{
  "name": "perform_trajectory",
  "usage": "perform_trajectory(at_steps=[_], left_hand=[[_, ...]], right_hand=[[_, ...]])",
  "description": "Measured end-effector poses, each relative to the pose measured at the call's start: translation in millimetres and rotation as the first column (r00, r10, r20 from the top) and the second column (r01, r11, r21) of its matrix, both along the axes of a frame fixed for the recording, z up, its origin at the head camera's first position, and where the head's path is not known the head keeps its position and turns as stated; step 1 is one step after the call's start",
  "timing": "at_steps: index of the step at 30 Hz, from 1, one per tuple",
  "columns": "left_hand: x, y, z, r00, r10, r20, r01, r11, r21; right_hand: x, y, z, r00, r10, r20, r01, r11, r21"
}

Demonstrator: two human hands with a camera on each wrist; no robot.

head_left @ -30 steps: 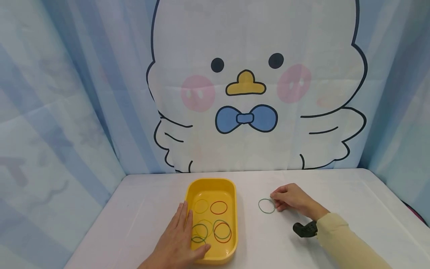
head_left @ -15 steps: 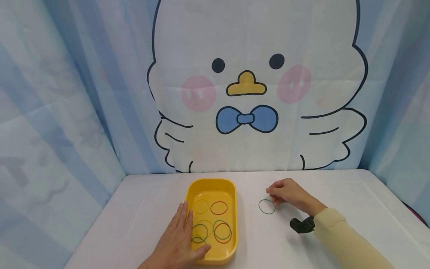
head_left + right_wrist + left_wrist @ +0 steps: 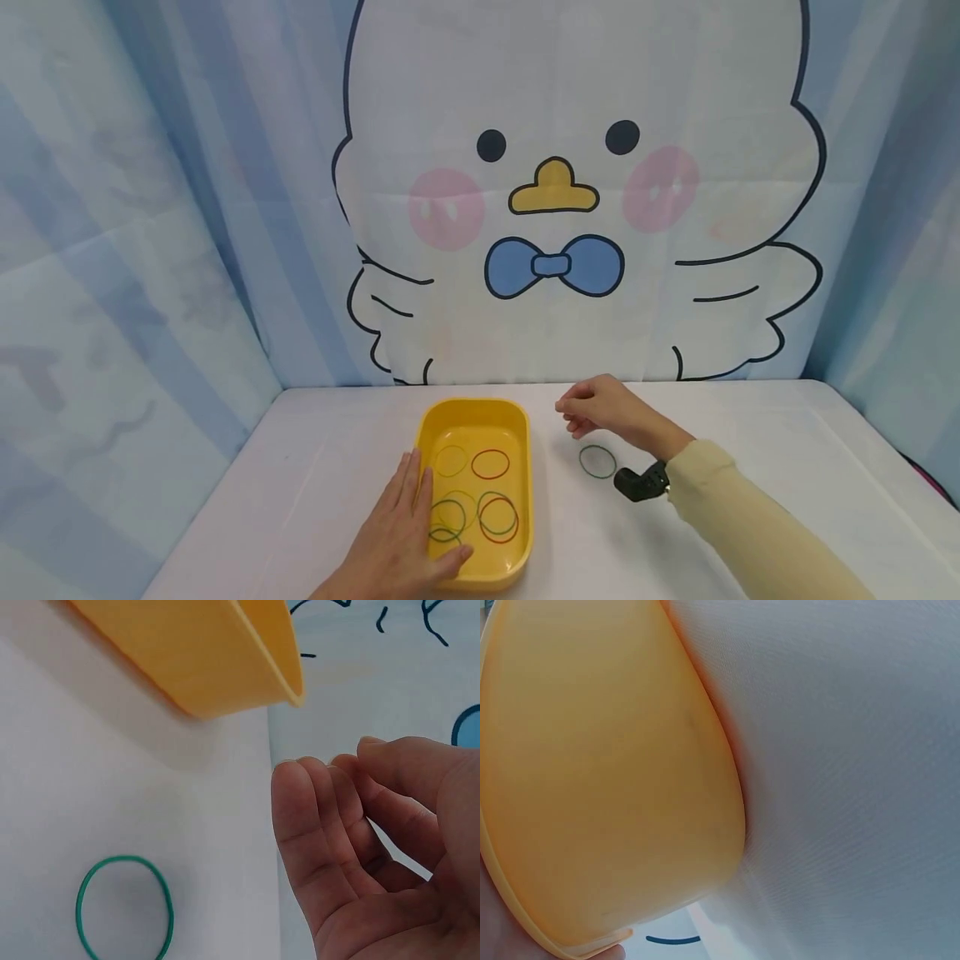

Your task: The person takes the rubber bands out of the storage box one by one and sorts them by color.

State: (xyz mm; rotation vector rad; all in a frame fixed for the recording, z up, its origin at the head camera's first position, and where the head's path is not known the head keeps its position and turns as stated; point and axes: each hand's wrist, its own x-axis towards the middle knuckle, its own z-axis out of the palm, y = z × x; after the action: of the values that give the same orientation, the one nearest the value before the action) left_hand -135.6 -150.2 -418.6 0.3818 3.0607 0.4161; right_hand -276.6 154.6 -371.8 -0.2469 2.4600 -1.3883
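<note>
A yellow tray (image 3: 525,500) holds several thin rubber bands, among them a red band (image 3: 490,451) and a yellow band (image 3: 437,468). My left hand (image 3: 401,525) rests along the tray's left rim with fingers straight and thumb spread over the near part. In the left wrist view, the tray's outer wall (image 3: 615,772) fills much of the picture. A green rubber band (image 3: 581,463) lies on the table right of the tray. Beyond and above it is my right hand (image 3: 603,408), fingers loosely bent. The right wrist view shows nothing between the thumb and fingertips.
The white table (image 3: 300,467) extends to both sides of the tray. A curtain (image 3: 450,333) with a cartoon bird stands behind the table's far edge. A dark device (image 3: 641,482) is strapped at the right wrist.
My right hand has moved away from the green band, up and left toward the tray. The green band stays on the table. My left hand and the tray have kept their place.
</note>
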Motion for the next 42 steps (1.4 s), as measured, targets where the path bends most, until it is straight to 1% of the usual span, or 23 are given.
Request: perform_trajectory(at_steps=[2,5,9,14,20,23,27,30,35,42], left_hand=[[-0.5,1,0.3,1.0,-0.002,-0.001,0.002,1.0,-0.008],[-0.6,2,1.2,1.0,0.003,0.011,-0.003,1.0,-0.007],[0.0,2,1.7,0.999,0.017,0.034,-0.017,1.0,0.016],[-0.5,-1,2.4,0.999,0.017,0.031,-0.018,0.999,0.041],[-1.3,-3,5.4,0.999,0.023,0.027,-0.024,0.998,0.05],[-2.0,-4,5.0,0.999,0.04,0.033,-0.041,0.998,0.047],[-2.7,-4,2.7,0.997,0.053,0.051,-0.056,0.996,0.068],[-1.6,-5,0.5,0.998,0.042,0.045,-0.045,0.996,0.073],[-1.4,-6,-2.0,0.999,0.025,0.032,-0.027,0.998,0.05],[-1.0,-6,-1.6,0.999,0.031,0.022,-0.032,0.998,0.046]], right_hand=[[1.0,-7,5.4,1.0,0.02,-0.014,-0.02,1.0,-0.015],[1.2,-18,10.9,0.999,0.028,-0.018,-0.029,0.999,-0.045],[1.6,-33,15.3,0.998,0.057,-0.026,-0.058,0.996,-0.065],[3.6,-50,19.3,0.993,0.11,-0.03,-0.112,0.992,-0.066],[5.0,-68,21.2,0.991,0.137,-0.01,-0.137,0.989,-0.045],[3.9,-76,20.0,0.991,0.133,-0.002,-0.133,0.99,-0.044],[1.6,-85,16.6,0.991,0.134,0.005,-0.134,0.99,-0.05],[1.6,-93,13.5,0.99,0.143,0.011,-0.142,0.989,-0.046],[2.7,-103,7.9,0.989,0.144,0.016,-0.144,0.99,-0.008],[6.1,-109,2.8,0.988,0.148,-0.052,-0.144,0.987,0.066]])
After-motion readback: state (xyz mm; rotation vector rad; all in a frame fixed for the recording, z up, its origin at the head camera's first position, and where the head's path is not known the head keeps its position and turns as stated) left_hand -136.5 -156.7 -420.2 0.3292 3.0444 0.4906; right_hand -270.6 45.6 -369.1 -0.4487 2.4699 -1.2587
